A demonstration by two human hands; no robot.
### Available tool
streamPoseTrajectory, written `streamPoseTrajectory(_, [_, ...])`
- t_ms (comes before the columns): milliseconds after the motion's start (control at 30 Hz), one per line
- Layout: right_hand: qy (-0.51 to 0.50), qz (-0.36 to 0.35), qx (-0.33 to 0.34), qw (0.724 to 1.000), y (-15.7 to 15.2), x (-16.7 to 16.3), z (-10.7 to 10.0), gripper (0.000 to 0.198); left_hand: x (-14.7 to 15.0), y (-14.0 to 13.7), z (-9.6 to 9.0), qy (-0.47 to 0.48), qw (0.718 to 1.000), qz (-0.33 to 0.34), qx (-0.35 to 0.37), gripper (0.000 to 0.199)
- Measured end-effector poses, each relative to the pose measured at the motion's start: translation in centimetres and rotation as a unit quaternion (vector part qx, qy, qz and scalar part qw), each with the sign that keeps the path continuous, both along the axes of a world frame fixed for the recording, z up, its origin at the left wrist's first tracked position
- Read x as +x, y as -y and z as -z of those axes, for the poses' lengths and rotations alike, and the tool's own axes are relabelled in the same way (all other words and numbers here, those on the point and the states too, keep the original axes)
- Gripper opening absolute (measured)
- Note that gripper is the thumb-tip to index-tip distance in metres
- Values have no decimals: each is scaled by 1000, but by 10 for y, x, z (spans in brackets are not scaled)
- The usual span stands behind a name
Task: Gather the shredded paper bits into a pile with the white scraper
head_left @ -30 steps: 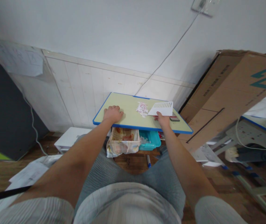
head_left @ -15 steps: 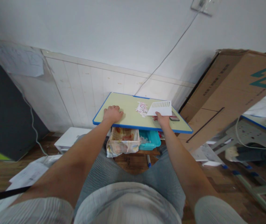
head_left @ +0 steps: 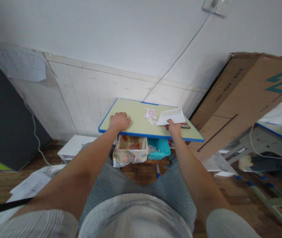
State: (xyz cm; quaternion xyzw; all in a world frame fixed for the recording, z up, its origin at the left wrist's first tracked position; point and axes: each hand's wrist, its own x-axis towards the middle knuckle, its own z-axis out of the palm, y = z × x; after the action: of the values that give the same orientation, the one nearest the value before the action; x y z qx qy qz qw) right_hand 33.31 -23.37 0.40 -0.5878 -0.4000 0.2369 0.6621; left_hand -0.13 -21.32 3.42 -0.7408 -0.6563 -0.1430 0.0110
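My left hand (head_left: 119, 121) lies on the pale yellow tabletop (head_left: 133, 107), fingers forward and holding nothing. In my right hand (head_left: 173, 127) is a white card with a row of slots (head_left: 172, 116), pinched near its front edge with the thumb on top. The card is tilted over the right part of the table. Left of it lies a small heap of white and pinkish paper scraps (head_left: 151, 115). A dark flat item with a spiral edge (head_left: 186, 125) shows partly from under the card; what it is I cannot make out.
Below the table edge sit a cloth-lined basket (head_left: 131, 152) and a turquoise tub (head_left: 159, 148) with pale bits inside. A tall cardboard box (head_left: 240, 99) stands close on the right. A white box (head_left: 73, 147) is at the left, and a cable (head_left: 175, 62) runs down the wall.
My right hand has moved slightly right and nearer to me, turning the card a little. My left hand has stayed where it was.
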Motion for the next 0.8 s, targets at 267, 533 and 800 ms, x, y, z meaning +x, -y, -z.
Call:
streamPoseTrajectory(267, [-10,11,7,1000,-2,-2,-1,7,-1,-1,0,2,1000,1,-4,60])
streamPoseTrajectory(533, [-5,5,-5,1000,0,1,-3,6,0,0,0,-6,1000,0,-2,63])
streamPoseTrajectory(800, [-1,3,-9,1000,-2,1,0,6,1,2,-2,-3,1000,-1,-3,62])
